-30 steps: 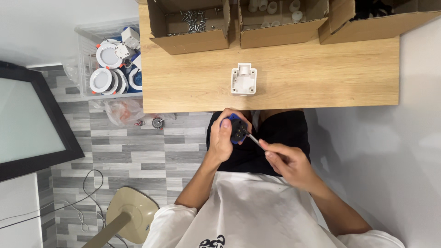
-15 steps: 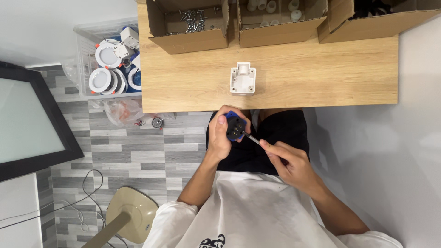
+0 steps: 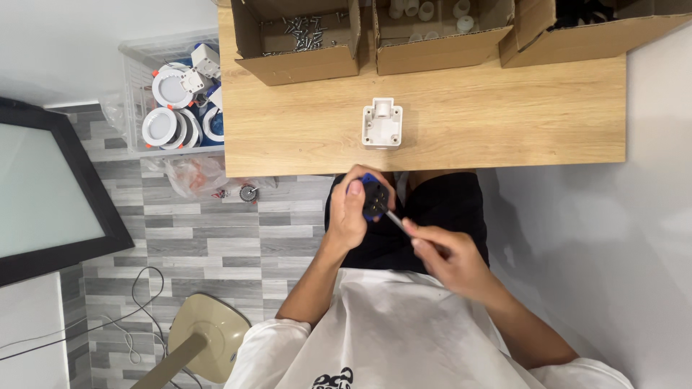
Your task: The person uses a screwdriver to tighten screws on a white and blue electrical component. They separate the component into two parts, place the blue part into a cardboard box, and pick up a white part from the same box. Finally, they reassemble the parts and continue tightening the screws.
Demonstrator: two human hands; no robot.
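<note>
- Left hand (image 3: 349,216) fingers grasp a small black-and-blue part (image 3: 374,199) over the lap, near the wooden surface (image 3: 504,108).
- Right hand (image 3: 450,259) fingers pinch a screwdriver (image 3: 395,220), tip touching the part.
- White plastic housing (image 3: 381,123) lies on the surface beyond.

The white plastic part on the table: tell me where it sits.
In the head view, the white plastic part lies near the middle of the wooden table, by its near edge, just below the cardboard boxes, untouched.

Table front (image 3: 303,144): bare wood either side of white housing (image 3: 381,124), lone obstacle | Table rear: walled by three cardboard boxes (image 3: 299,43) | Left of table: plastic crate (image 3: 137,108) beside edge | Lap: both hands (image 3: 440,256) crowd it
</note>
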